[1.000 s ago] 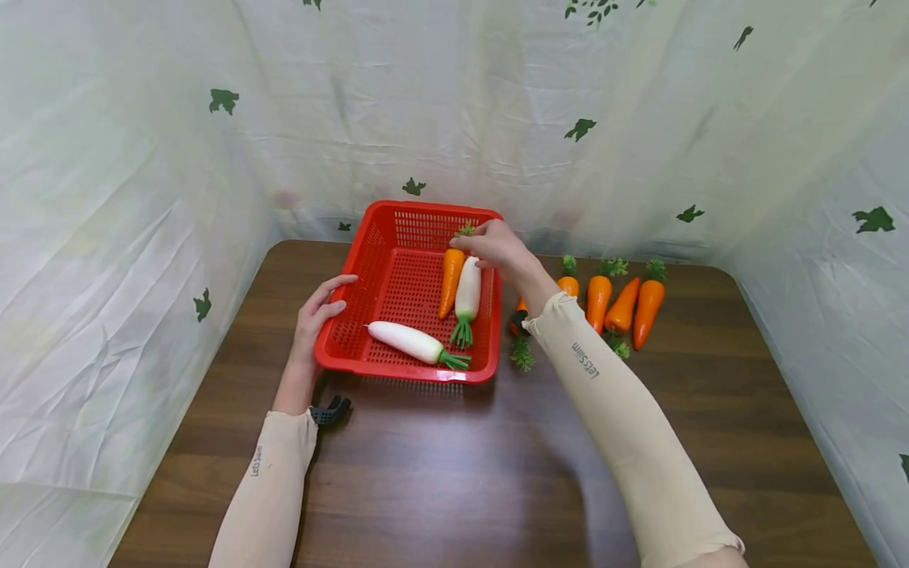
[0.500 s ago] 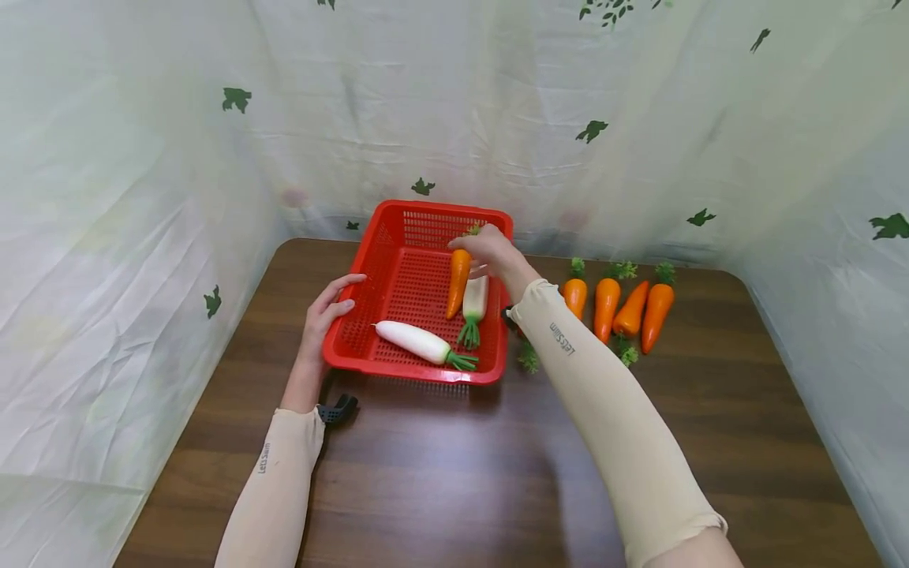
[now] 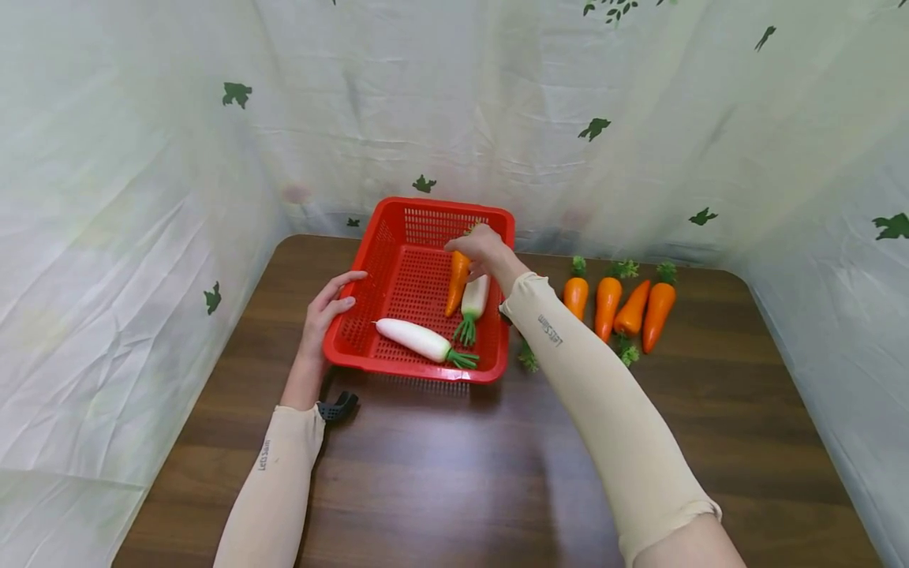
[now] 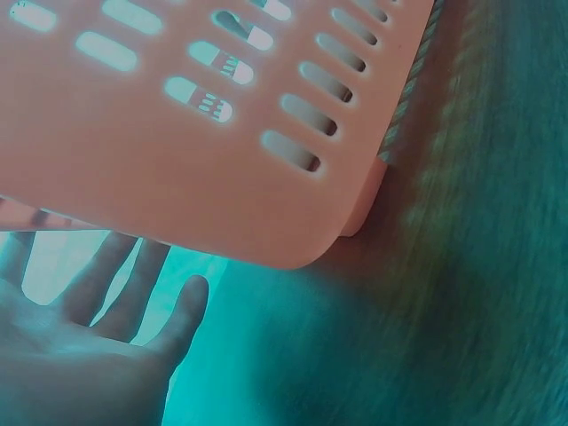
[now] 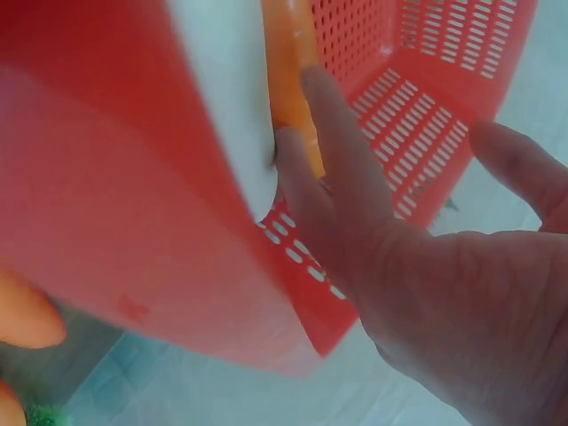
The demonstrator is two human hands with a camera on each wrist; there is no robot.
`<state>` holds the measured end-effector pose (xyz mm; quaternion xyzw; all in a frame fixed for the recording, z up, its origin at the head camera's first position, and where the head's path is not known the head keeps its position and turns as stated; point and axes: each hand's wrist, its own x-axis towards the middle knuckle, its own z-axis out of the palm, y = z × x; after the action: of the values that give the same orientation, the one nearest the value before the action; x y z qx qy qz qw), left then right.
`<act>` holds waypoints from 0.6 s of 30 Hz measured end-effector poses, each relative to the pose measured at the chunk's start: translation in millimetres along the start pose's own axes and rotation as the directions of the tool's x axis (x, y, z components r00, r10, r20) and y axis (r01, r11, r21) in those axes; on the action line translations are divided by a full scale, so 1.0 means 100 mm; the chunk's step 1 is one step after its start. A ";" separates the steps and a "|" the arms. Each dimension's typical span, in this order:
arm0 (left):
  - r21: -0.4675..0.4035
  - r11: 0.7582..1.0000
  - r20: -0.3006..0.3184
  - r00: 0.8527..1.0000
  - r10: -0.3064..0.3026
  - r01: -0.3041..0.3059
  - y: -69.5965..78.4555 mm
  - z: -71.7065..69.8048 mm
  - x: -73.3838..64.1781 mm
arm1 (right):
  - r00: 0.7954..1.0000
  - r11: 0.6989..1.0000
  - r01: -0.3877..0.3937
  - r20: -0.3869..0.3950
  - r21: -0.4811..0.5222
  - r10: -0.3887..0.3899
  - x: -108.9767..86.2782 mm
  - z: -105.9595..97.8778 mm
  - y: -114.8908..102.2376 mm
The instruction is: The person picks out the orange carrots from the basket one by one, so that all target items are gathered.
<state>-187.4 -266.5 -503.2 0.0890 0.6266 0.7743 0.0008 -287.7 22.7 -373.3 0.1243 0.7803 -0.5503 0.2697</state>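
A red perforated basket (image 3: 383, 364) stands on the wooden table. My left hand (image 3: 319, 317) rests on its left rim, fingers fairly straight; in the left wrist view they reach up behind the basket wall. Inside, my right hand (image 3: 490, 252) lies over the leafy end of a carrot (image 3: 458, 280). In the right wrist view two fingers touch the carrot and the white radish (image 5: 226, 98) beside it, while the thumb (image 5: 519, 160) stands apart. That radish lies along the right wall, its upper end under my hand. Another white radish (image 3: 415, 339) lies near the basket's front.
Several carrots (image 3: 607, 304) lie in a row to the right of the basket. One of them is mostly hidden by my right forearm, with its leaves (image 3: 528, 359) showing. A black wrist-worn device (image 3: 339, 407) sticks out at my left wrist. Patterned cloth walls enclose the table.
My right hand has shifted slightly left and down over the carrot's top. The view has turned a little to the left. My left hand stays on the basket rim.
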 end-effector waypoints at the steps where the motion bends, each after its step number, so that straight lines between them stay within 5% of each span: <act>1: -0.002 1.000 -0.001 1.000 -0.002 0.002 0.00 0.00 0.00 | 1.000 1.000 -0.013 0.009 0.008 0.013 0.00 0.00 -0.01; 18: -0.017 1.000 0.014 1.000 0.012 -0.011 0.01 -0.01 0.01 | 0.996 0.993 -0.085 0.013 -0.088 0.086 0.28 0.20 -0.06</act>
<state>-188.3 -267.3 -502.6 0.0979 0.6195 0.7789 0.0014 -308.2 -0.6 -388.5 0.1410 0.7953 -0.5047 0.3048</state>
